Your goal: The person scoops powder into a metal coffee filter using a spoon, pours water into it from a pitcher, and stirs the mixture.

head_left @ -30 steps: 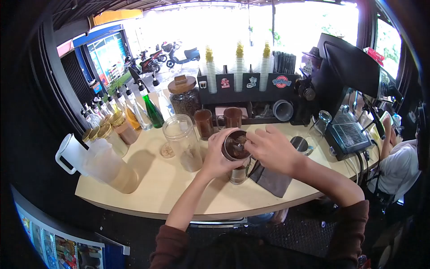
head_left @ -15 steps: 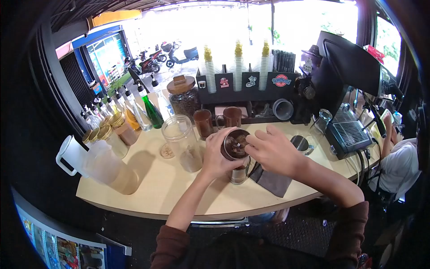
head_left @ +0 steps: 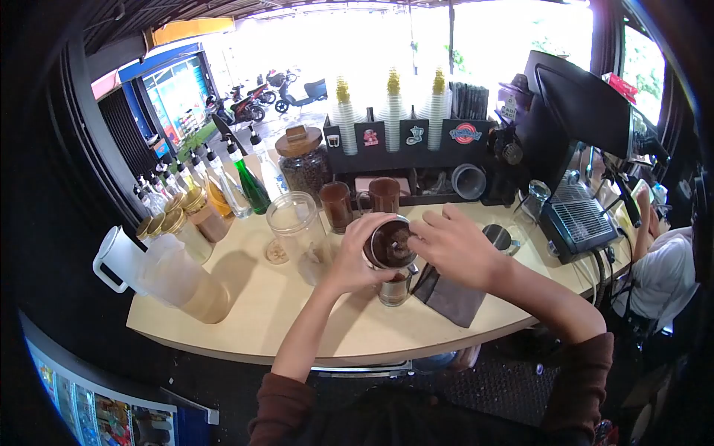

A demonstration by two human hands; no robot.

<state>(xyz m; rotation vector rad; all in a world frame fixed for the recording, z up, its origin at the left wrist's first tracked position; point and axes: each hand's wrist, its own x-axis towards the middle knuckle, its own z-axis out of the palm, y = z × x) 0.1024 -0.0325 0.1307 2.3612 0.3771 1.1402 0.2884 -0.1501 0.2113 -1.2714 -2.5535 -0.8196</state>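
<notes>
My left hand (head_left: 355, 259) is wrapped round a cup of dark brown drink (head_left: 388, 247), held tilted above the counter with its mouth toward me. At the cup's right rim, the fingers of my right hand (head_left: 455, 249) are pinched together. Whatever they grip is too small or hidden to make out. Right under the cup stands a small clear glass (head_left: 394, 291), its top partly covered by the cup and my fingers. A dark folded cloth (head_left: 455, 301) lies on the counter below my right hand. A tall clear jar (head_left: 299, 234) stands just left of my left hand.
Two brown-filled glass mugs (head_left: 338, 208) stand behind the cup. On the left are a white-lidded pitcher (head_left: 186, 286), several jars and pump bottles (head_left: 249, 182). A black organizer (head_left: 394, 141) holds stacked plastic cups. An espresso machine (head_left: 576, 223) and a seated person (head_left: 662, 275) are at right.
The cup has shifted very slightly, and the drink's surface inside it looks different. My right hand has moved a little at the rim. My left hand keeps its hold.
</notes>
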